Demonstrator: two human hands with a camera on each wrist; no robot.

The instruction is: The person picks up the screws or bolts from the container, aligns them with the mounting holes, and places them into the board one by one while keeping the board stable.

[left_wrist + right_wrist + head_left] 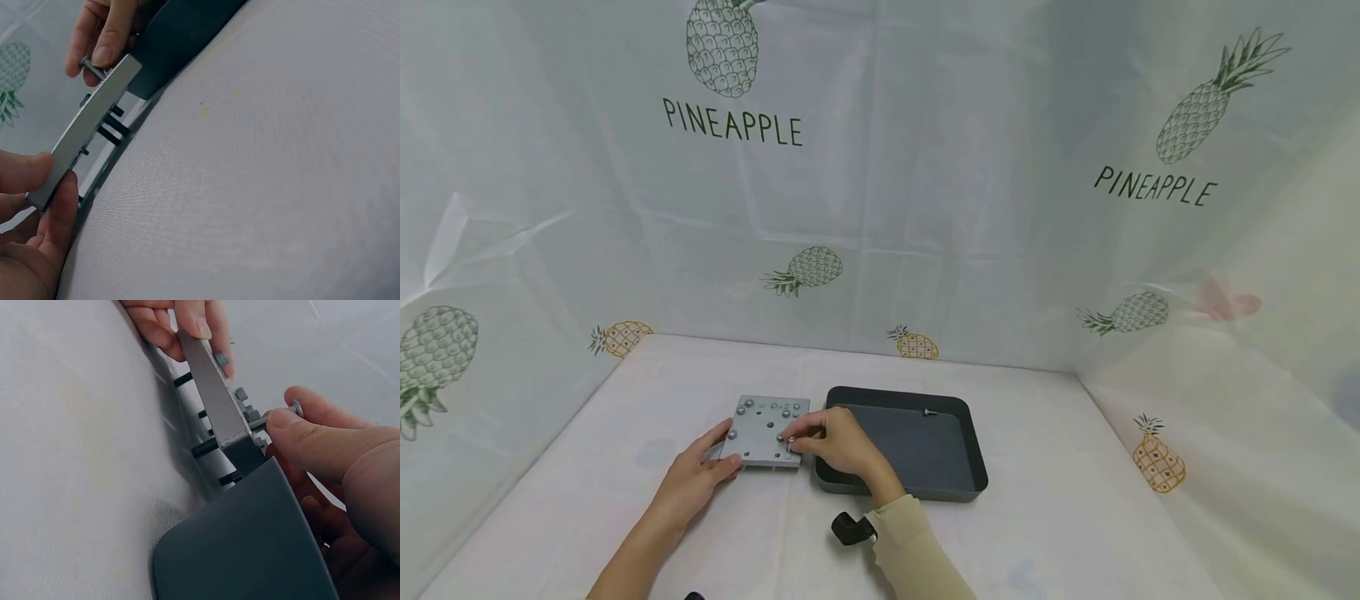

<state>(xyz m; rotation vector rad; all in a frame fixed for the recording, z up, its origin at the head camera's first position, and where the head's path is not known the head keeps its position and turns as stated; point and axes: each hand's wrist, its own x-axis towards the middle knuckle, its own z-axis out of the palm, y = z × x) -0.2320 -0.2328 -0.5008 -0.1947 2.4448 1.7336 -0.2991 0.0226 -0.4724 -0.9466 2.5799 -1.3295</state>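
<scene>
A flat silver metal plate (752, 435) with several bolts and holes in its face is held just off the table, tilted. My left hand (691, 477) grips its left edge, thumb on one face and fingers on the other. Between thumb and index finger, my right hand (844, 443) pinches a bolt (297, 411) by its upper shank, near the plate's right lower corner. The bolt's threaded end meets the plate's face; the wrist views do not show how deep it sits. Dark threaded ends (110, 135) stick out of the plate's underside.
Right beside the plate stands a dark grey tray (917, 458), with one loose bolt (929, 412) near its back. The right forearm crosses the tray's front left corner. A white cloth (1060, 467) covers the table, and pineapple-print sheeting (925, 192) hangs around it.
</scene>
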